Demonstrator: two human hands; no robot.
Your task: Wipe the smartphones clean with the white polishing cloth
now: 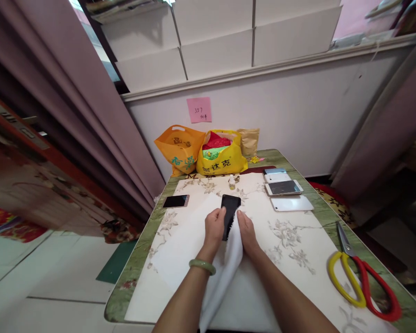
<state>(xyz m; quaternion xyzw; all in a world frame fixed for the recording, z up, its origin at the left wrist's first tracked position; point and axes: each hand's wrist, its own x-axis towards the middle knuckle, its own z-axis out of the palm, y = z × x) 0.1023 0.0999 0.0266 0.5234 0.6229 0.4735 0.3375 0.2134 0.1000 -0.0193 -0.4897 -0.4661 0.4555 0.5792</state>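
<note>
A black smartphone (231, 203) is held up over the table between my two hands. My left hand (215, 226) grips its left side, thumb lying on the black face, a green bangle round that wrist. On the other side my right hand (247, 230) pinches a white cloth (234, 249) with a frayed edge against the phone's right side. The cloth covers part of the phone and hangs down toward me between my forearms. A small bottle (232, 182) stands just beyond the phone.
Another phone (176, 201) lies at the left; several more, including a white phone (291, 203), lie at the right. Large scissors (353, 273) with red and yellow handles rest near the right edge. An orange bag (180, 148) and a yellow bag (222, 159) stand at the back.
</note>
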